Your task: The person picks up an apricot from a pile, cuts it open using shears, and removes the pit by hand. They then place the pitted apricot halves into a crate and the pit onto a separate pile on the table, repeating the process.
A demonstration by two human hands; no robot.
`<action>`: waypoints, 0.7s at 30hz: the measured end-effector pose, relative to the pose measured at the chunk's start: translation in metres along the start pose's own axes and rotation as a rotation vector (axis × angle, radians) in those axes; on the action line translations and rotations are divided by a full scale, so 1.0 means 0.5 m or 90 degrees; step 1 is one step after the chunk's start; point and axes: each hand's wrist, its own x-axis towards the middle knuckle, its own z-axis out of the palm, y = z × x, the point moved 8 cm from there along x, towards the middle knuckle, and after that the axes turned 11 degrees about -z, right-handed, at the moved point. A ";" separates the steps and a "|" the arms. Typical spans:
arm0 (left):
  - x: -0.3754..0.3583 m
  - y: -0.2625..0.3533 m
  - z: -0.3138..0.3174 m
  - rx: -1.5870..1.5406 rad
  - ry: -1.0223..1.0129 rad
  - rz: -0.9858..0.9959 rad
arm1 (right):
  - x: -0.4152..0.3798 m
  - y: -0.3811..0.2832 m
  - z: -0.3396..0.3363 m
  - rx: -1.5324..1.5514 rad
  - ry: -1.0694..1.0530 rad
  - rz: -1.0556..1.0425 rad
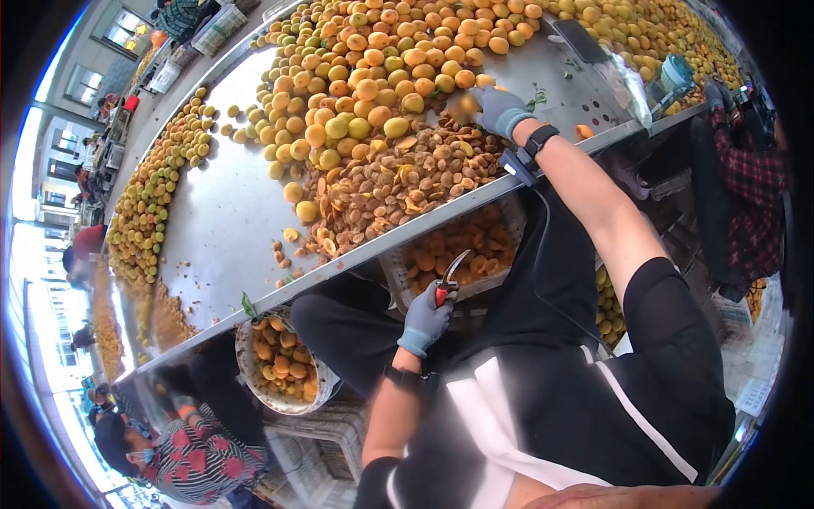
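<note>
My left hand [426,321], in a grey glove, is closed around the red handle of a curved-blade knife [455,268]. It is above my lap, in front of a crate of halved apricots [483,270]. My right hand [500,110], also gloved, reaches over the metal table [229,204]. Its fingers are closed on an apricot [465,107], blurred by motion. Beside that hand lies a heap of brown apricot stones [407,178] with some scraps of flesh. Behind it is a large pile of whole apricots [373,59].
A white bucket of apricots [284,360] stands left of my knee. A phone [580,41] and a teal-lidded cup [676,75] are on the table's right side. A cable runs from a device [519,167] near my right wrist. Other people sit at left and right.
</note>
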 end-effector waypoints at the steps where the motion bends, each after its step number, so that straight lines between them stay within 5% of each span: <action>1: 0.002 -0.005 0.003 0.003 0.000 0.001 | 0.004 0.008 0.003 0.025 -0.003 0.024; 9: -0.001 -0.001 0.001 -0.044 0.035 0.039 | -0.072 -0.006 -0.040 0.180 0.247 0.042; 11: -0.008 0.011 -0.005 -0.155 0.005 -0.013 | -0.116 -0.054 -0.013 1.162 0.215 0.038; 14: -0.021 0.039 -0.018 -0.261 0.003 -0.035 | -0.217 -0.158 -0.053 1.424 0.063 -0.094; 21: -0.063 0.096 -0.044 -0.165 0.073 0.031 | -0.383 -0.310 -0.055 1.487 -0.065 -0.085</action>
